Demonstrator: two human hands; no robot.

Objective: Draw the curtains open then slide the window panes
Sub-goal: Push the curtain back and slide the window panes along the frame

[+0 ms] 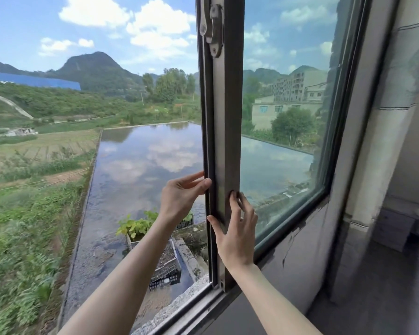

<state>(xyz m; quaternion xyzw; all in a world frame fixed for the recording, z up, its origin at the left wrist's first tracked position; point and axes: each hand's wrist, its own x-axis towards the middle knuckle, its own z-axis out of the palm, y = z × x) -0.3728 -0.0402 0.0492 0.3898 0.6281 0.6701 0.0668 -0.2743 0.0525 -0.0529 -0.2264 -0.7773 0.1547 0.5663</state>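
- One window pane [283, 141] stands slid toward the right side of the opening; left of its upright frame bar [228, 141] the window is open to the air.
- Left grip [182, 197] is open, its straight fingertips touching the bar's left edge.
- Right grip [237, 235] is open too, its fingers spread flat on the bar's face and its thumb along the left edge.
- A latch [213, 30] sits high on the bar.
- Outside lie a water-covered roof [136, 165], crates [165, 264] and hills [94, 71].

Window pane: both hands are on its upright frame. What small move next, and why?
Probably push the window pane slightly rightward: the left hand and right hand both press its left edge, and the space to its left is already open.
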